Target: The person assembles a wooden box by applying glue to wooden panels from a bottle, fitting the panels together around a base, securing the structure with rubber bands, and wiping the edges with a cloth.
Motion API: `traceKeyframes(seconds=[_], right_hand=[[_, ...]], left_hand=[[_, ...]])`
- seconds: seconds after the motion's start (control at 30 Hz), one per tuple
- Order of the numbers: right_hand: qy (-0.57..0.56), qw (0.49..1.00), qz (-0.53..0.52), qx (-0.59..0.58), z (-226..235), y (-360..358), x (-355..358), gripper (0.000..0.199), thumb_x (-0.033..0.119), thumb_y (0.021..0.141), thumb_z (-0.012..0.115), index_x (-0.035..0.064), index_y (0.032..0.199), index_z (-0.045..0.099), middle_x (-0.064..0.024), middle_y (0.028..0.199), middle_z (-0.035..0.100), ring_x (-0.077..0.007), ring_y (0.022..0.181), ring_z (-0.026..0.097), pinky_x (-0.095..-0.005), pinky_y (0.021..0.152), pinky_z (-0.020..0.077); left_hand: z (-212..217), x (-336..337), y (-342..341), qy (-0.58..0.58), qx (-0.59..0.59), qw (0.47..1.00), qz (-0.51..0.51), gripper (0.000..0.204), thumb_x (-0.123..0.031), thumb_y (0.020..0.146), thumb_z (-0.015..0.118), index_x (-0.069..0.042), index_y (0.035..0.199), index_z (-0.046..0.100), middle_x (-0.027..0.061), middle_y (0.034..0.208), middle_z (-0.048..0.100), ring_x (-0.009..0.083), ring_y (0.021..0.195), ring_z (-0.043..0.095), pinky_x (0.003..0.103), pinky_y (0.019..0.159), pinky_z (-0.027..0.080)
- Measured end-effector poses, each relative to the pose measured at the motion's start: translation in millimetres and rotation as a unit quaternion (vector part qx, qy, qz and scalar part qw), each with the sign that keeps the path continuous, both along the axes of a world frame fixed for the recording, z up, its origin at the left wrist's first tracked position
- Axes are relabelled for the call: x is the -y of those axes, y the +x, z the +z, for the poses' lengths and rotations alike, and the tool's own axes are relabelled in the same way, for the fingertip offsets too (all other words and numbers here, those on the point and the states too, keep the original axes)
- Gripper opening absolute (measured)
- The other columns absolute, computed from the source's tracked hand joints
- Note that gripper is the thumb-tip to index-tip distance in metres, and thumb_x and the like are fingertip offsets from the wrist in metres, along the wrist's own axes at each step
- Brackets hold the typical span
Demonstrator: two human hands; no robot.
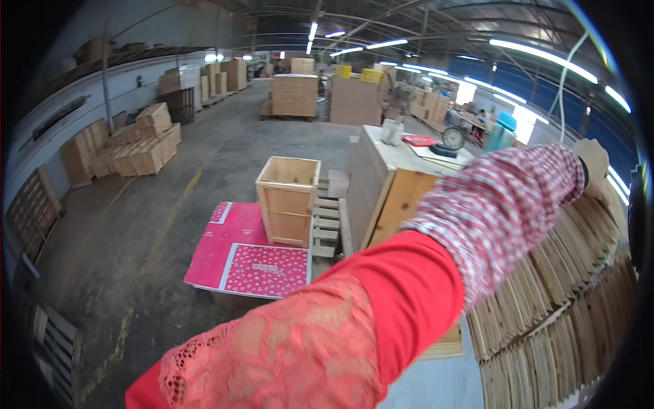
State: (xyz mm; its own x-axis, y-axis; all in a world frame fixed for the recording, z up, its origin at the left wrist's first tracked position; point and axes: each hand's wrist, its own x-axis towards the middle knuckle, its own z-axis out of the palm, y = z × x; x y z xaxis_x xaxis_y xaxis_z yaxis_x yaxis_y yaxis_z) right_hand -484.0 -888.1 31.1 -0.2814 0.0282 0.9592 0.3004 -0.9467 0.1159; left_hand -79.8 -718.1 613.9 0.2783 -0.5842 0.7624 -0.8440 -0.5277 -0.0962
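Note:
My left arm, in a red lace sleeve with a checked oversleeve, stretches across the view from the lower left to the upper right. At its end my left hand (594,162) is beside the top of the stacked thin wooden boards (545,273). The fingers are blurred at the dark rim, so their pose and anything in them cannot be made out. Another row of boards (565,354) stands below the first. My right hand is out of sight.
An open-topped wooden box (291,204) stands on a pink printed board (231,235), beside a slatted pallet (325,233). A cabinet (375,153) nearby bears a white container (392,132), a round clock (453,138) and a red item (419,140). A teal bottle (501,133) stands behind my arm.

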Motion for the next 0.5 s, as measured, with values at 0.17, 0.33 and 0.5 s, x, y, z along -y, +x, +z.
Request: traceKeyframes(seconds=[0.17, 0.33, 0.5], right_hand=[[0.049, 0.98, 0.191, -0.005, -9.1, 16.5, -5.8, 0.057, 0.0, 0.075, 0.078, -0.0031, 0.125, 0.05, -0.0271, 0.116, 0.055, -0.0437, 0.107, 0.056, -0.0527, 0.088, 0.0508], [0.377, 0.865, -0.168, -0.284, 33.1, -11.1, -65.9, 0.049, 0.007, 0.083, 0.074, -0.0022, 0.124, 0.049, -0.0233, 0.114, 0.055, -0.0391, 0.109, 0.056, -0.0493, 0.085, 0.0523], [0.641, 0.717, 0.264, -0.066, 112.1, 6.2, -107.6, 0.036, 0.024, 0.091, 0.063, -0.0016, 0.114, 0.051, -0.0198, 0.104, 0.056, -0.0338, 0.099, 0.058, -0.0417, 0.073, 0.0519]], left_hand=[[-26.7, -47.2, 28.7, -0.023, 0.015, 0.996, -0.081, 0.059, -0.055, 0.062, 0.078, -0.011, 0.102, 0.075, 0.0133, 0.099, 0.072, 0.0268, 0.095, 0.068, 0.036, 0.087, 0.053], [-35.2, -38.4, 69.6, -0.118, 0.13, 0.977, -0.122, 0.045, -0.041, 0.063, 0.082, -0.011, 0.096, 0.075, 0.0113, 0.091, 0.072, 0.0301, 0.093, 0.068, 0.037, 0.087, 0.053], [-37.4, -18.1, 57.4, -0.134, 0.046, 0.987, -0.075, 0.036, -0.028, 0.065, 0.081, -0.007, 0.093, 0.073, 0.0136, 0.089, 0.072, 0.0302, 0.093, 0.068, 0.037, 0.087, 0.053]])
